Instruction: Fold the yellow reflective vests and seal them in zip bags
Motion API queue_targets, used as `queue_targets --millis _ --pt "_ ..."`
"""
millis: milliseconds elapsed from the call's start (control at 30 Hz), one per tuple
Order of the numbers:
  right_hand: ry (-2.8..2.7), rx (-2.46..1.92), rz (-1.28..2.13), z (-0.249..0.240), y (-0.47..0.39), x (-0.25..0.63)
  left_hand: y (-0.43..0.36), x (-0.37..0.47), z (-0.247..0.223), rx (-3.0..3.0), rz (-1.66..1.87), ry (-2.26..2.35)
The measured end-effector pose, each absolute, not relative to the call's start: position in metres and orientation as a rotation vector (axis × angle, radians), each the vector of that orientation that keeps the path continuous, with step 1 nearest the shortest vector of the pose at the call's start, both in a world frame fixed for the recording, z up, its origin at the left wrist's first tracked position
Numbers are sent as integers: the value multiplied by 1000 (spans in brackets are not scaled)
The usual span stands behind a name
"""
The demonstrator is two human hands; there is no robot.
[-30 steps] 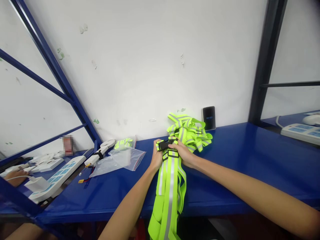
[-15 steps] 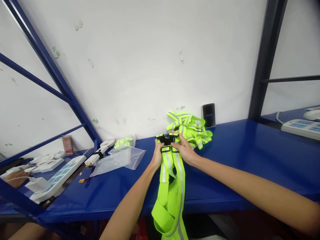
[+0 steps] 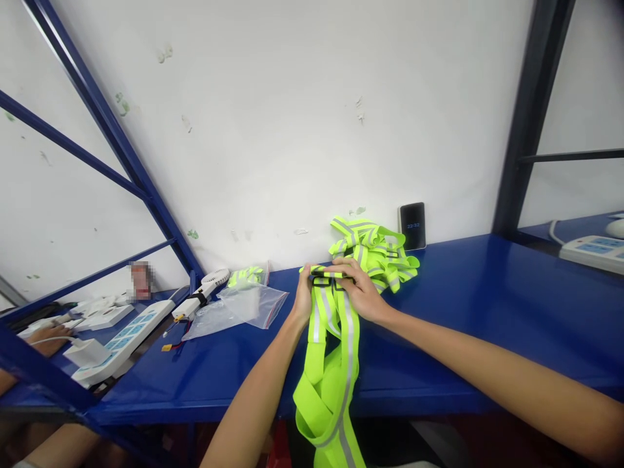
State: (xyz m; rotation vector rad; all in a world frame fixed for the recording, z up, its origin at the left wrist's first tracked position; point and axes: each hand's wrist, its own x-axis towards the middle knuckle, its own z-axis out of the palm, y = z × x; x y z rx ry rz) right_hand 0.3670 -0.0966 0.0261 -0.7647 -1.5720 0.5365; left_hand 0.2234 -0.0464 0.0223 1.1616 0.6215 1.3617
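Over at the blue table (image 3: pixel 439 318), head cam: the left hand (image 3: pixel 302 298) has its fingers wrapped on one end of a black buckle (image 3: pixel 320 273) on some neon straps (image 3: pixel 349 344), and the right hand (image 3: pixel 364 292) is pinching the other end. Loose strap droops past the table's front edge. Just behind the right hand there's a heap of similar webbing (image 3: pixel 375 253), with a phone-ish thing (image 3: pixel 412 227) reading 22:32 beside it. Clear bags (image 3: pixel 236 313) lie off left, near a small white fan (image 3: pixel 215 277).

A white wall (image 3: pixel 273 130) with chipped and greenish patches stands behind a glossy blue tabletop (image 3: pixel 468 299). A braced blue frame (image 3: pixel 127 156) bounds the left side; a dark upright (image 3: pixel 529 123) with a crossbar (image 3: pixel 575 156) bounds the right.
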Motion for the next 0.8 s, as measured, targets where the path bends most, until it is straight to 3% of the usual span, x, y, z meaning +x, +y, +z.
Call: queue_targets --millis 200,400,600,800 --pt "-1548 -715 769 35 -95 373 -53 213 35 1141 1352 534" --pt "-1146 -818 1114 24 -85 369 -48 208 28 1226 1338 590" --pt "-1191 -943 1009 -2 -74 371 -41 209 15 1524 1372 619" --pt "-1325 -922 854 0 -71 378 -46 216 12 1314 1282 569"
